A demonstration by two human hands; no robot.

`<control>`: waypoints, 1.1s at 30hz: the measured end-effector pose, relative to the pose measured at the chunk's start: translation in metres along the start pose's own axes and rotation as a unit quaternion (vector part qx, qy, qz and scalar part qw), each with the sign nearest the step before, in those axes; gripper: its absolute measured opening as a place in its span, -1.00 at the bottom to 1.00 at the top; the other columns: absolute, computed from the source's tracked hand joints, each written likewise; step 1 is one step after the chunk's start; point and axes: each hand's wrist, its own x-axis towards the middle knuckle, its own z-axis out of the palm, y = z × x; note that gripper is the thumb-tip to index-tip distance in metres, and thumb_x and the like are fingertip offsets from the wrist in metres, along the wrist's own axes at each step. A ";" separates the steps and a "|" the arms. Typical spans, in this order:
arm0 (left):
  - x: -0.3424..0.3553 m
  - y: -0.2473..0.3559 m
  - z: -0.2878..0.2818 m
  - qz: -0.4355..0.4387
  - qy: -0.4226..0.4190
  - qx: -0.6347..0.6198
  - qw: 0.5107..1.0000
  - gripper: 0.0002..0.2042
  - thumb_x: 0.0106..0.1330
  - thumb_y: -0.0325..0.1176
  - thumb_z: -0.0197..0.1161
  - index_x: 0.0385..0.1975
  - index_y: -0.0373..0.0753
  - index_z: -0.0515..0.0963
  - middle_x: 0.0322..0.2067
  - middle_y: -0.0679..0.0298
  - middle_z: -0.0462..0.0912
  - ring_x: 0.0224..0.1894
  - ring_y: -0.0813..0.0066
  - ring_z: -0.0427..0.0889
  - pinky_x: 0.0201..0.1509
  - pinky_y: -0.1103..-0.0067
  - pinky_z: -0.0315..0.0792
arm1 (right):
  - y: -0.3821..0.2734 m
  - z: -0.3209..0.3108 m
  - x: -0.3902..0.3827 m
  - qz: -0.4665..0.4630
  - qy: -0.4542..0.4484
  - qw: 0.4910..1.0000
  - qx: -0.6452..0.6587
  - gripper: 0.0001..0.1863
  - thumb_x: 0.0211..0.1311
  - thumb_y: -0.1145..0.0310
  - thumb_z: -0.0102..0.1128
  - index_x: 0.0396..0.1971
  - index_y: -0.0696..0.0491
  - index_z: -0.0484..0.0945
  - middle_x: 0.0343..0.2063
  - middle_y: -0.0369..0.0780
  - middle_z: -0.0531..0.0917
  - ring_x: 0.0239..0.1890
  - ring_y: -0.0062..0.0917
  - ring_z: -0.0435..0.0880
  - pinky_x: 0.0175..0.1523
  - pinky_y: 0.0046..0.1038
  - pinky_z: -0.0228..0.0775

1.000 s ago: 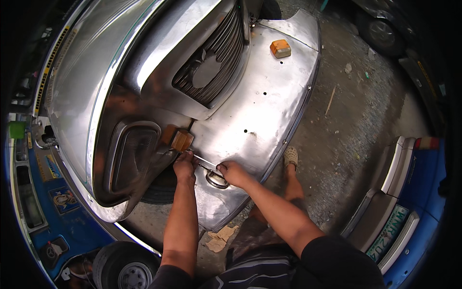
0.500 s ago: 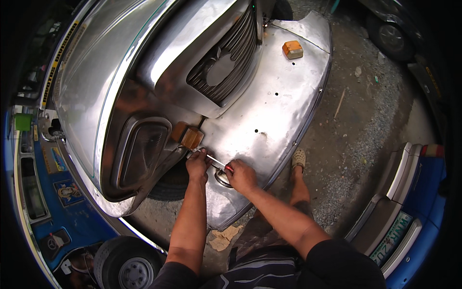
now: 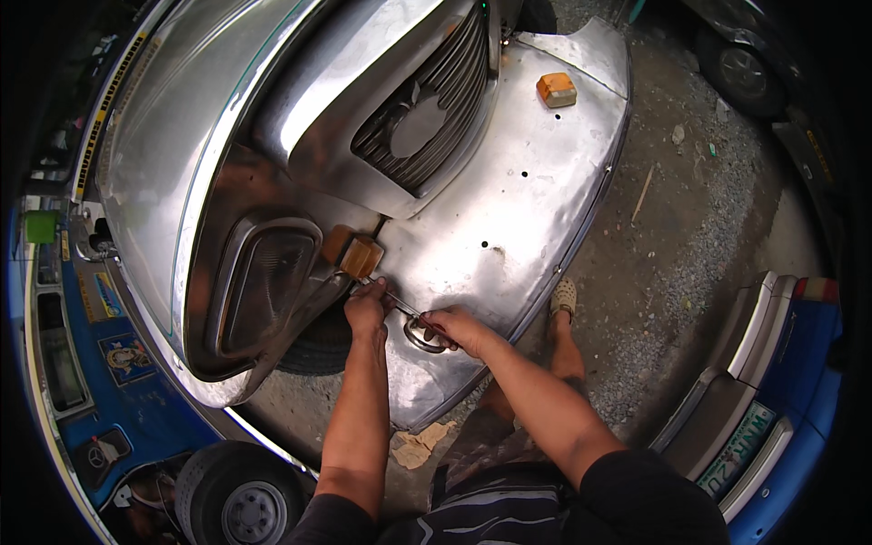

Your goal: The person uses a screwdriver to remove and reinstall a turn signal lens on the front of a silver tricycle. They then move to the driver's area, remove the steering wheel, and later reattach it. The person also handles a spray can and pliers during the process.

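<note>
Just below centre in the head view, the right hand (image 3: 453, 327) grasped a slim metal tool (image 3: 401, 305) pointing toward ten o'clock. The left hand (image 3: 367, 310) had its fingers closed around the far end, an amber lamp (image 3: 361, 257) at its twelve. Toward one o'clock, a second amber lamp (image 3: 556, 90) sat on the silver bumper (image 3: 454, 232).

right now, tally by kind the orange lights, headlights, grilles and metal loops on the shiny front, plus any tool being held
Orange lights: 2, leaving out an apparent reflection
Headlight: 1
Grille: 1
Metal loop: 1
Thin tool: 1
Total: 6
</note>
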 end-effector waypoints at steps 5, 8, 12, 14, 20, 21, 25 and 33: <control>-0.007 -0.006 0.002 -0.010 -0.050 -0.118 0.992 -0.75 0.59 -0.28 0.36 0.06 -0.31 0.61 -0.18 0.20 0.77 -0.22 0.38 0.76 -0.11 0.46 0.66 | 0.004 0.017 -0.012 -0.285 0.244 0.828 -0.416 -0.72 0.31 0.25 0.45 -0.16 0.15 0.74 -0.33 -0.04 0.77 -0.31 -0.07 0.76 -0.15 -0.04 0.58; -0.004 -0.009 0.001 -0.036 -0.076 -0.152 0.985 -0.74 0.57 -0.26 0.39 0.05 -0.29 0.61 -0.18 0.21 0.77 -0.19 0.37 0.77 -0.06 0.45 0.67 | 0.003 0.033 -0.019 -0.306 0.321 0.812 -0.378 -0.79 0.26 0.32 0.41 -0.22 0.13 0.73 -0.30 -0.01 0.75 -0.21 0.02 0.76 -0.09 0.00 0.60; 0.006 -0.006 -0.003 -0.048 -0.026 -0.012 0.998 -0.72 0.54 -0.26 0.43 0.05 -0.30 0.61 -0.14 0.19 0.77 -0.14 0.32 0.79 0.05 0.39 0.67 | -0.009 0.038 -0.015 -0.230 0.253 0.870 -0.354 -0.76 0.30 0.29 0.41 -0.20 0.16 0.72 -0.29 0.03 0.78 -0.16 0.02 0.79 -0.02 -0.03 0.63; 0.006 -0.005 -0.005 -0.032 -0.057 -0.044 0.997 -0.75 0.52 -0.29 0.45 0.03 -0.28 0.62 -0.12 0.20 0.76 -0.14 0.33 0.78 0.08 0.36 0.67 | -0.017 0.030 -0.012 -0.099 0.180 0.904 -0.374 -0.72 0.32 0.27 0.41 -0.16 0.18 0.71 -0.29 0.05 0.79 -0.15 0.04 0.80 0.01 -0.03 0.64; 0.000 -0.009 -0.002 -0.048 -0.113 -0.193 0.973 -0.83 0.57 -0.39 0.35 0.03 -0.31 0.63 -0.10 0.16 0.77 -0.07 0.28 0.80 0.06 0.36 0.69 | -0.023 0.025 -0.023 -0.178 0.224 0.866 -0.411 -0.69 0.34 0.22 0.41 -0.20 0.20 0.66 -0.23 0.07 0.81 -0.10 0.05 0.81 0.03 0.00 0.64; 0.001 -0.009 -0.001 -0.047 -0.086 -0.138 0.986 -0.82 0.59 -0.43 0.30 0.06 -0.34 0.62 -0.09 0.13 0.78 -0.05 0.25 0.81 0.06 0.35 0.72 | -0.024 0.028 -0.024 -0.202 0.246 0.853 -0.413 -0.68 0.36 0.19 0.40 -0.19 0.19 0.66 -0.20 0.07 0.82 -0.07 0.05 0.81 0.05 0.01 0.64; 0.003 -0.007 -0.003 -0.022 -0.053 -0.057 0.997 -0.81 0.62 -0.45 0.25 0.11 -0.35 0.61 -0.07 0.11 0.78 -0.02 0.25 0.80 0.07 0.34 0.73 | -0.030 0.033 -0.019 -0.160 0.181 0.881 -0.407 -0.67 0.34 0.22 0.42 -0.12 0.18 0.65 -0.21 0.05 0.82 -0.08 0.02 0.82 0.04 -0.01 0.65; 0.005 -0.005 -0.004 -0.039 -0.089 -0.150 0.984 -0.79 0.61 -0.49 0.23 0.14 -0.36 0.57 -0.03 0.06 0.75 0.01 0.16 0.80 0.16 0.28 0.72 | -0.036 0.030 -0.025 -0.153 0.217 0.853 -0.450 -0.60 0.35 0.12 0.40 -0.03 0.14 0.73 -0.14 0.02 0.83 -0.05 -0.01 0.82 0.12 -0.02 0.64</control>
